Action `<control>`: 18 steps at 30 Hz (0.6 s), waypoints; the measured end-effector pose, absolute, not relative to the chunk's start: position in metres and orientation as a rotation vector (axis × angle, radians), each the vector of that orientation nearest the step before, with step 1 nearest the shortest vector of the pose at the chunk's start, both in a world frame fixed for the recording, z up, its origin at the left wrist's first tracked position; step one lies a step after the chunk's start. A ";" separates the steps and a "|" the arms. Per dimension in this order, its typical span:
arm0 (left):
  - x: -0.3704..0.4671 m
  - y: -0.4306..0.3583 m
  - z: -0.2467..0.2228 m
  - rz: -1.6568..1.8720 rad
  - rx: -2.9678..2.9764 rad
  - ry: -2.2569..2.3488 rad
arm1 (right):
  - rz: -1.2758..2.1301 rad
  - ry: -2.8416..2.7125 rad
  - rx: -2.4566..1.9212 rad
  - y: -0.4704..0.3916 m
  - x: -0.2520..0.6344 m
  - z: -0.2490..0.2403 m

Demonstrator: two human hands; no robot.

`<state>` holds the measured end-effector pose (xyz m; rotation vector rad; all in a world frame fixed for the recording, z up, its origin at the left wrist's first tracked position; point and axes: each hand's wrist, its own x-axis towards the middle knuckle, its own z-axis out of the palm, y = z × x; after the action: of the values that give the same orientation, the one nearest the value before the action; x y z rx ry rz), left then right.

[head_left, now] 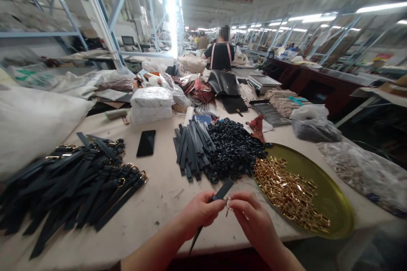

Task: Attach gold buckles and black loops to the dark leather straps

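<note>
From here I see the left hand (202,214) closed on a dark strap (225,188), thumb on top, a short end jutting past the fingers and a tail hanging below; that grip probably keeps the end steady. The right hand (254,216) pinches a small metal buckle (228,206) between its fingertips, just beside the left thumb at the lower centre of the frame. I judge the hands are kept this close so both pieces meet at one spot; whether the strap passes through the buckle, I cannot tell.

Outward, lower right, a round tray (338,207) contains loose gold hardware (292,190), its rim likely stopping small pieces scattering. At the centre lie flat dark strips (192,150) beside a heap of dark loops (230,146), seemingly sorted by kind for easy reach. Buckled straps (79,186) pile at the left, apart from the loose parts, presumably to avoid mixing.
</note>
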<state>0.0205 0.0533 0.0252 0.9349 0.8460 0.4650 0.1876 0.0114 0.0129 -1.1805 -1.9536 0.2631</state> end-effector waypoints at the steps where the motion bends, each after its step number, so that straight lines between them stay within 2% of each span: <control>1: 0.019 0.052 0.028 0.455 0.909 0.814 | 0.352 -1.906 -1.156 0.010 0.181 0.012; 5: 0.011 0.048 0.029 0.479 0.935 0.901 | 0.848 -1.467 -1.216 0.010 0.157 -0.004; 8: 0.008 0.049 0.021 0.605 1.170 1.072 | 1.409 -0.934 -1.216 0.009 0.142 -0.010; 10: 0.006 0.049 0.013 0.660 1.376 1.178 | 1.668 -0.684 -1.127 0.007 0.137 -0.008; 14: 0.002 0.047 0.002 0.604 1.576 1.270 | 1.726 -0.566 -1.079 0.002 0.141 -0.004; 18: 0.001 0.044 -0.004 0.505 1.514 1.286 | 1.499 -0.809 -1.236 0.001 0.145 -0.021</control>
<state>0.0015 0.0438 -0.0037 1.5137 1.2860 0.5047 0.1446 0.0010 -0.0209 -1.2365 -0.8088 1.4992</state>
